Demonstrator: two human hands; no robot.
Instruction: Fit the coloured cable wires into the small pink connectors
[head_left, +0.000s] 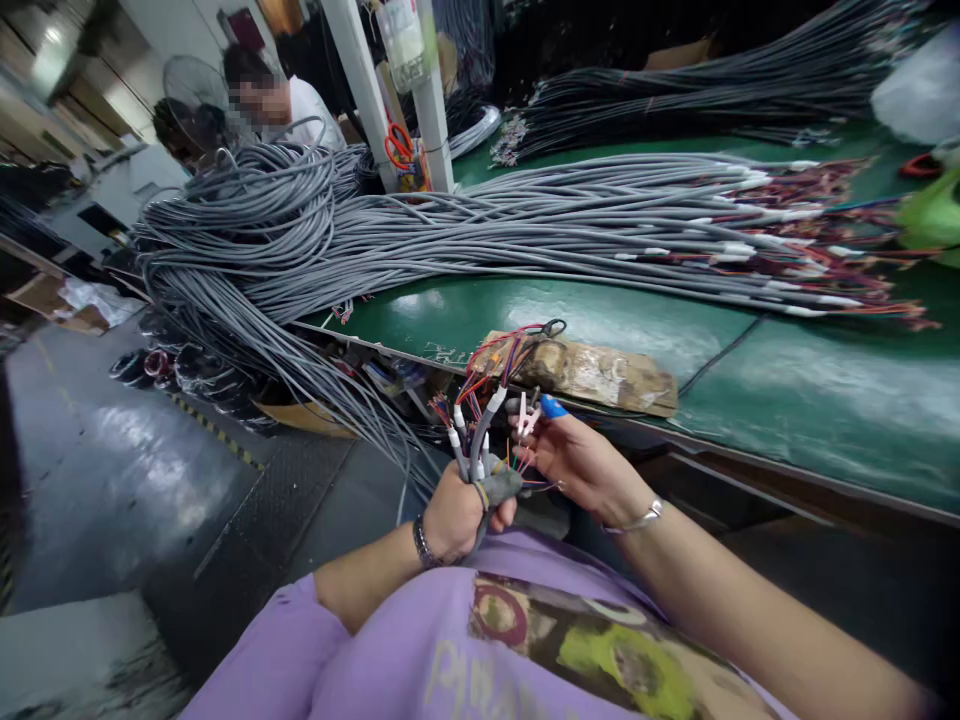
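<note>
Left hand (pixel 456 515), closed in a fist around a small bundle of grey cables (pixel 474 455) that stood upright out of the top of the fist, their white-sleeved ends fanning into thin coloured wires (pixel 487 375) that rose above and slightly to the right of the knuckles. Right hand (pixel 581 462), just to the right of the left and partly open, palm turned toward the bundle; its fingertips pinched a few of the fine wire ends with small white terminals (pixel 527 415), and one fingertip wore a blue cot (pixel 553 406). A dark band circled the left wrist and a silver bracelet (pixel 637 520) the right. Directly beyond both hands ran the edge of a green-topped workbench (pixel 787 390), on which a worn brown cardboard piece (pixel 600 375) lay just above the right hand's fingers, touching the loops of the coloured wires. Farther beyond, a large heap of grey cables (pixel 465 225) stretched across the bench, its stripped coloured ends well off to the right of the hands and its other end spilling over the bench edge up and to the left of the left hand. Behind the heap stood a white post (pixel 431 100) with orange-handled scissors (pixel 400 148) hanging beside it. Far up and left of the hands, another person in a white shirt (pixel 304 105) sat behind the cables, beside a fan (pixel 193 100). Below the hands lay the wearer's purple shirt (pixel 390 650).
</note>
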